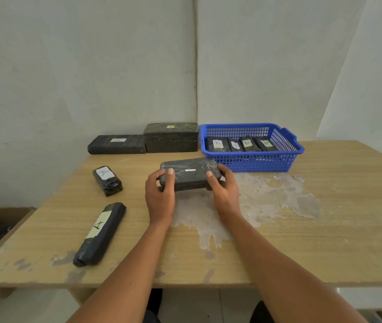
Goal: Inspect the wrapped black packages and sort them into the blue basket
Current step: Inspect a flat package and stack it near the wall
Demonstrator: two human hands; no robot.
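Four labelled packages (241,144) already in blue basket (285,157); left hand (160,194) and right hand (223,192) grip fifth black package (190,172) mid-table just before it, four more unsorted.

The worktop (325,229) is a light wood-grain laminate board. Its surface layer is peeled away in a pale irregular patch (278,197) near the middle, with smaller grey scuffs along the near edge. Two plain whitish walls (68,66) meet in a vertical corner seam (196,66) behind it. Lighting is soft and even. A brown cardboard box (3,217) sits low at the left.
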